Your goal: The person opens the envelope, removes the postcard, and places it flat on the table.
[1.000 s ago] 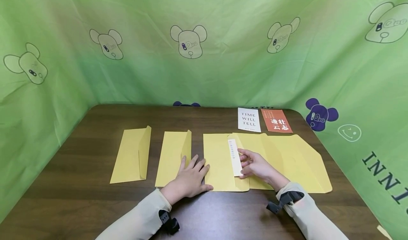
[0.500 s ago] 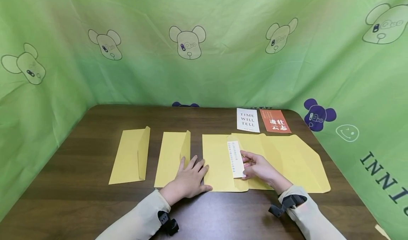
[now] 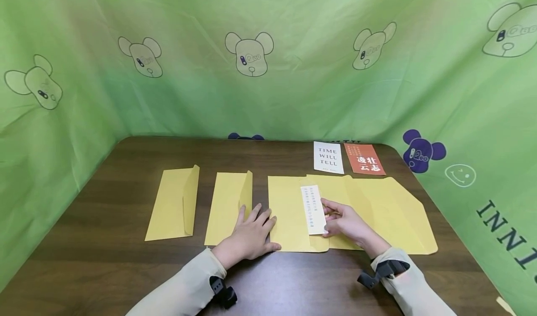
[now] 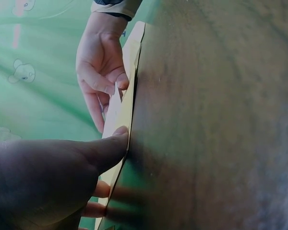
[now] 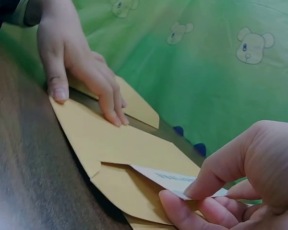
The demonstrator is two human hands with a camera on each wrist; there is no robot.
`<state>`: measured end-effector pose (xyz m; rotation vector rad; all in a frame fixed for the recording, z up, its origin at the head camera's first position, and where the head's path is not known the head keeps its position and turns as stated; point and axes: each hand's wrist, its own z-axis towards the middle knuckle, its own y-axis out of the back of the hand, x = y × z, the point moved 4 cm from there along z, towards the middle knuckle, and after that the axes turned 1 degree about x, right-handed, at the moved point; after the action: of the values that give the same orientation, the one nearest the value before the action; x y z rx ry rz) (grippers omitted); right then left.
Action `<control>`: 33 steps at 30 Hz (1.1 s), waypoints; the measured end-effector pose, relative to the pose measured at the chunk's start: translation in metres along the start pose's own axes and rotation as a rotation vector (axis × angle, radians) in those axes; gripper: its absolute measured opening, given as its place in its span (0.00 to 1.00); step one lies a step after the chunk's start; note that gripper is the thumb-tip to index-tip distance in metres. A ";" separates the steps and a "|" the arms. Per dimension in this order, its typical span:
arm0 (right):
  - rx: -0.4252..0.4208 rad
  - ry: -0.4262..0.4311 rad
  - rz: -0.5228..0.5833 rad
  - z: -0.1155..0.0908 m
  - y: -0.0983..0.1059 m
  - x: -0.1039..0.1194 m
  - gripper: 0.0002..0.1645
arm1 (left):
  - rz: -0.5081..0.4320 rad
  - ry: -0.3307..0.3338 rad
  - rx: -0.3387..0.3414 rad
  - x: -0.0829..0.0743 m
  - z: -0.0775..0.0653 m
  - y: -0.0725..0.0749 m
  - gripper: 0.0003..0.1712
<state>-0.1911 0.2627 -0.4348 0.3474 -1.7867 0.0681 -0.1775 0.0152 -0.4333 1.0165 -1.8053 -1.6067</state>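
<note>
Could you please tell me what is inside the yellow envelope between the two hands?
A white card, pinched by the right hand, appears to stick out of the yellow envelope. Anything deeper inside is covered, so its contents there cannot be seen.

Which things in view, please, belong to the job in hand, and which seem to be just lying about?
Job in hand:
white printed slip, pinched by the right hand
yellow envelope beneath it, touched by the left hand

Apparently lying about:
leftmost envelope
TIME WILL TELL card
red card
</note>
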 end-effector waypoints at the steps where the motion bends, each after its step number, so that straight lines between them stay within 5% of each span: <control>1: -0.002 0.002 -0.003 0.000 0.000 0.000 0.54 | 0.002 0.001 0.000 0.000 0.000 0.000 0.42; 33: -0.086 0.031 -0.074 -0.014 0.015 0.007 0.47 | 0.008 0.000 0.004 -0.001 -0.001 0.001 0.42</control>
<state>-0.1830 0.2791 -0.4223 0.3483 -1.7388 -0.0552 -0.1766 0.0156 -0.4321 1.0097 -1.8114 -1.5989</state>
